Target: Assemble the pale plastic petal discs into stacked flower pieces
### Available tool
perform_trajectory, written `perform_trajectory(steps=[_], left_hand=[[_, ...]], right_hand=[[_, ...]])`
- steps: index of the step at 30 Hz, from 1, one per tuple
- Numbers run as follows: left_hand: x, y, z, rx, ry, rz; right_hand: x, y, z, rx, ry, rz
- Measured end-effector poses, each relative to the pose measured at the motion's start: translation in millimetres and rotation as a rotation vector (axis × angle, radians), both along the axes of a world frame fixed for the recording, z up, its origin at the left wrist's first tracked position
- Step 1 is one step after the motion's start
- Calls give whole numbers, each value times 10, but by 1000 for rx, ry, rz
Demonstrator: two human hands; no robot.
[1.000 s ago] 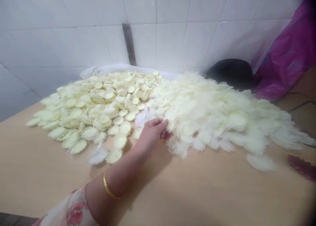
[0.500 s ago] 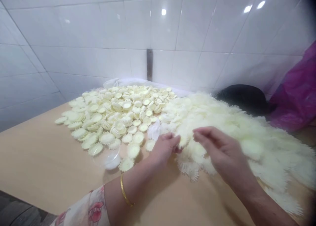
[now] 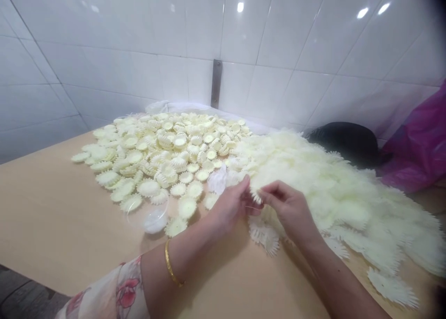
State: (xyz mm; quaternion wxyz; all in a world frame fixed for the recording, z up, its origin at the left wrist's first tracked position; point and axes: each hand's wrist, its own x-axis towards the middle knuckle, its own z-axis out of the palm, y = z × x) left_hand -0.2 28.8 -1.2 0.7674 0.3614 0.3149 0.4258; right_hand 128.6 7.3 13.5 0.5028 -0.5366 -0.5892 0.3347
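Both hands meet just right of centre frame. Left hand (image 3: 232, 205): thumb raised, other fingers curled, closed about the left side of a small pale frilled disc (image 3: 256, 197). Right hand (image 3: 292, 212): narrow pinch, thumb and forefinger at the disc's right edge. Disc is tilted between the two hands, above the tabletop (image 3: 42, 184); much of it is hidden by the fingers. Thin pale thread (image 3: 253, 207) is faintly visible by the left fingers; its full run cannot be told.

Left forearm enters from lower left, with gold bangle (image 3: 169, 263) and floral sleeve (image 3: 120, 291). Right forearm enters from lower right, bare.

Centre-left of frame: heap of cream cupped pieces (image 3: 167, 152), ridged rims, some lying singly at the near edge. Reel of clear line (image 3: 155, 220) sits just beside that edge, loose loops at its left. Crumpled white scrap (image 3: 218, 179) lies between this heap and a second one, of flat, fringed, translucent discs (image 3: 313, 175), spread across the right of frame.

Background: white tiled wall (image 3: 121, 26); dark metal strip (image 3: 216, 83), upper middle; black rounded object (image 3: 344, 142) and magenta sheet (image 3: 414, 138), right.
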Motion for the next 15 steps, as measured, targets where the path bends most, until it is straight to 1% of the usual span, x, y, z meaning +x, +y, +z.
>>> perform_trajectory(steps=[2,4,6,9,12,15], left_hand=[[1,-9,7,10,38,-6],[8,-18,1,7,102,31],[18,-24,-15,11,161,69],[21,-23,-40,53,209,50],[15,-20,-47,83,181,11],[20,-31,-23,72,85,-7]], right_hand=[[9,-5,-15,2,-42,-33],[12,-19,-25,-6,-91,-35],[14,-33,-21,-13,-128,-13],[37,-43,-3,-24,-145,21],[79,-42,-6,-41,-155,52],[104,-42,-28,-38,-188,64]])
